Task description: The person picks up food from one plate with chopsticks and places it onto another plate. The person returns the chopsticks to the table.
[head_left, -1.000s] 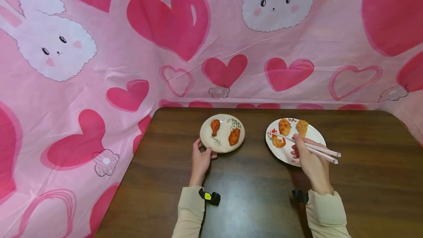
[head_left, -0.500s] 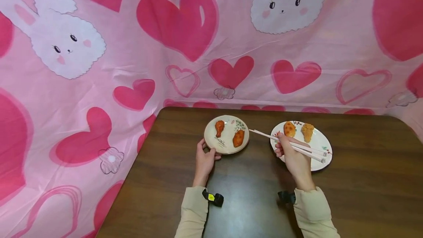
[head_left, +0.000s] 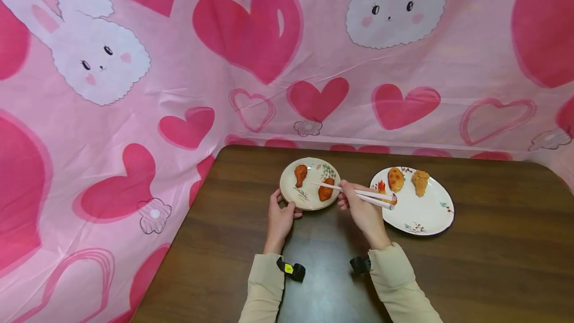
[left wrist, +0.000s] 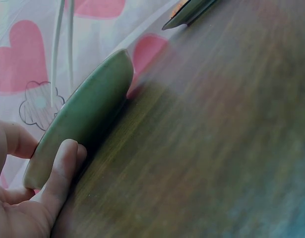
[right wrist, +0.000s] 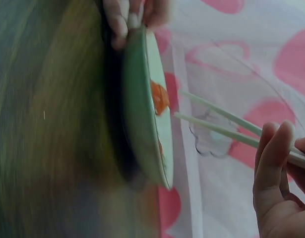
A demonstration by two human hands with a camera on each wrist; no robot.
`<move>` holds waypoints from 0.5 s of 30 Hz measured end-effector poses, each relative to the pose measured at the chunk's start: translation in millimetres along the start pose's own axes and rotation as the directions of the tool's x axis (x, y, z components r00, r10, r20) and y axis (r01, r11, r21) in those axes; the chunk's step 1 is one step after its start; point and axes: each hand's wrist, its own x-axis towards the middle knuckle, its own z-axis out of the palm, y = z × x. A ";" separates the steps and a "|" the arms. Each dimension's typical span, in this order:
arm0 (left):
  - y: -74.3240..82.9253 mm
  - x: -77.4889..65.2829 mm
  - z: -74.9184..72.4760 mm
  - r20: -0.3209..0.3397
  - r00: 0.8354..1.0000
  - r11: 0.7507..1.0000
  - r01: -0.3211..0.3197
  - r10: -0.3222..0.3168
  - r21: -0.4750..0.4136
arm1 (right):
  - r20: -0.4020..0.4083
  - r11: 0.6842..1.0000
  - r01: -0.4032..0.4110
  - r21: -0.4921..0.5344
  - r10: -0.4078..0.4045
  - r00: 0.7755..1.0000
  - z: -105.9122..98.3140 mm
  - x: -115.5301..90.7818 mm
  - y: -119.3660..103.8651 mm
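My left hand [head_left: 280, 221] grips the near left rim of a small round plate [head_left: 291, 188], its thumb and fingers visible at the edge in the left wrist view. On that plate lie a glazed drumstick [head_left: 301, 175] and a reddish-brown chicken wing [head_left: 326, 194]. My right hand [head_left: 365, 216] holds a pair of white chopsticks [right wrist: 216, 129] at the plate's right side. Their tips reach over the plate, across the wing in the head view. In the right wrist view the tips stand apart and clear of the food, nothing between them.
A larger oval plate [head_left: 432, 208] sits to the right, bearing a browned oval piece [head_left: 395, 179], a fried drumstick [head_left: 420, 182] and a shrimp partly hidden behind the chopsticks. Pink heart-and-rabbit cloth [head_left: 255, 29] hangs behind the brown table [head_left: 493, 243].
My right hand has moved left with the chopsticks, from over the oval plate to the small plate. The left hand keeps its hold on the rim. The head view has shifted slightly.
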 end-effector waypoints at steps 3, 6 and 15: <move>-0.4 0.4 0.1 -0.002 1.000 1.000 0.005 -0.005 0.003 | 0.007 1.000 0.008 0.002 -0.008 1.000 12.3 4.0 0.4; -1.2 0.9 0.3 -0.001 1.000 1.000 0.003 -0.003 0.007 | 0.002 1.000 0.021 0.013 -0.021 1.000 22.3 7.7 0.9; -2.5 2.0 -0.1 -0.004 1.000 1.000 -0.002 0.002 0.000 | -0.038 0.997 -0.035 0.067 0.038 0.999 38.8 15.0 1.7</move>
